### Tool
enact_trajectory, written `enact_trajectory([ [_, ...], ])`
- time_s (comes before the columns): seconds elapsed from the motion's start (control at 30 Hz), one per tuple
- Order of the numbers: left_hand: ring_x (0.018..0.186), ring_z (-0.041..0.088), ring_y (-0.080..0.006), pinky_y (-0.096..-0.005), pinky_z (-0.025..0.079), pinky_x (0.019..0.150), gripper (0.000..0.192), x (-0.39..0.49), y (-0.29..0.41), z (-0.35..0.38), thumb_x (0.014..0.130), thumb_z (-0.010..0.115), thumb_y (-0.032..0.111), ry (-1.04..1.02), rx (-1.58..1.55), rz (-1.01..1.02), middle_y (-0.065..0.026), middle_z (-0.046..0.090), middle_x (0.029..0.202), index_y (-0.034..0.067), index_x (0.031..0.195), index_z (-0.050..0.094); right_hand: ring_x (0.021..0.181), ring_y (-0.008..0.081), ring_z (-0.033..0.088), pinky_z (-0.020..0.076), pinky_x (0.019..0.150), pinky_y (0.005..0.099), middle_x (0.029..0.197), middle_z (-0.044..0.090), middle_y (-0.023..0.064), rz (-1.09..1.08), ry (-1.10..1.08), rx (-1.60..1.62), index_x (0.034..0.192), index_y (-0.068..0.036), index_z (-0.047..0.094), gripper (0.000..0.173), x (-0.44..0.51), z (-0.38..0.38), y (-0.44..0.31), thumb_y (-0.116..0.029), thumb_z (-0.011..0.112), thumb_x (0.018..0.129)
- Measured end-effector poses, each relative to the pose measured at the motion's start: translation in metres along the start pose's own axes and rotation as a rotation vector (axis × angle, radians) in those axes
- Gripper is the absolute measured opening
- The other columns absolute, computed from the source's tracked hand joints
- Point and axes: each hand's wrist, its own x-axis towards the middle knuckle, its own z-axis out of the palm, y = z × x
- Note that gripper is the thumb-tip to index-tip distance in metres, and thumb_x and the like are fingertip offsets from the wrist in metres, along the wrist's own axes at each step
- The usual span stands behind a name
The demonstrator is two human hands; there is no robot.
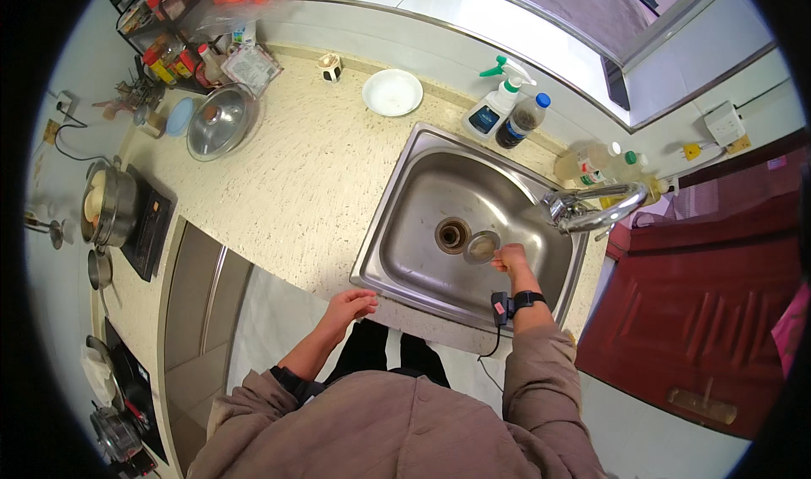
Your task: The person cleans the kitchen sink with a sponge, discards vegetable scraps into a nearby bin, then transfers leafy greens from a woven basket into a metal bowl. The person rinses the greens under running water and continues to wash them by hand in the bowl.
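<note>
My right hand (510, 258) reaches into the stainless steel sink (412, 238), its fingertips closed on the rim of a round sink strainer (481, 248). Inside the strainer lies something pale brown, too small to identify. The strainer is held just to the right of the uncovered drain hole (453, 235) and overlaps its edge in view. My left hand (352, 305) hovers by the sink's front left corner, loosely spread and holding nothing. Whether its fingertips touch the counter edge is unclear.
A chrome faucet (595, 210) arches at the sink's right. Behind the sink stand a spray bottle (491, 108), a blue-capped bottle (521, 123) and several other bottles. A white plate (392, 92) and a glass lid (218, 121) rest on the speckled counter (304, 162). A steel pot (111, 206) sits left.
</note>
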Motion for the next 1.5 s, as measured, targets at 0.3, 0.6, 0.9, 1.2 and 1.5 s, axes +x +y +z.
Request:
enact_trajectory([
  [0.3,0.081,0.062,-0.0134,-0.0272,0.049,0.08,0.026,0.003,0.0,-0.038,0.087,0.058,0.015,0.103,-0.013,-0.06,-0.0081,0.066,0.094,0.002,0.109,0.062,0.06,0.0243,0.063,0.0505,0.047,0.0351,0.08,0.064,0.0149,0.076,0.005,-0.102,0.109,0.0,0.056,0.027,0.057,0.065,0.03,-0.007,0.06,0.084],
  [0.6,0.081,0.063,-0.0141,-0.0276,0.049,0.079,0.027,0.018,0.027,-0.028,0.087,0.059,0.016,-0.02,-0.004,-0.02,-0.008,0.066,0.094,0.002,0.11,0.061,0.073,0.0241,0.064,0.0535,0.059,0.0403,0.093,0.065,0.0125,-0.13,-0.067,-0.422,0.125,-0.007,0.053,0.047,0.056,0.066,0.033,-0.014,0.065,0.08],
  [0.9,0.078,0.063,-0.0144,-0.027,0.051,0.075,0.026,0.049,0.075,0.011,0.086,0.06,0.016,-0.213,0.158,-0.055,-0.0076,0.066,0.091,0.002,0.108,0.06,0.082,0.0255,0.063,0.0503,0.075,0.0342,0.091,0.066,0.0135,-0.646,0.012,-0.248,0.112,-0.008,0.063,0.043,-0.101,0.043,-0.038,-0.026,0.072,0.073],
  [1.2,0.072,0.061,-0.0138,-0.026,0.051,0.071,0.022,0.067,0.077,0.102,0.086,0.059,0.013,-0.556,0.408,-0.155,-0.0074,0.065,0.087,0.002,0.105,0.06,0.086,0.0235,0.063,0.0489,0.079,0.0332,0.092,0.067,0.0131,-0.487,0.287,0.108,0.114,-0.003,0.06,0.043,-0.246,-0.015,0.057,-0.024,0.069,0.078],
  [1.5,0.072,0.062,-0.0144,-0.0263,0.052,0.07,0.019,-0.006,0.016,0.192,0.085,0.058,0.009,-0.877,0.666,-0.21,-0.0082,0.067,0.085,0.001,0.102,0.062,0.084,0.0199,0.062,0.0488,0.077,0.0314,0.091,0.067,0.0107,-0.374,0.555,0.262,0.113,-0.002,0.06,0.043,-0.351,-0.046,0.184,-0.026,0.069,0.079],
])
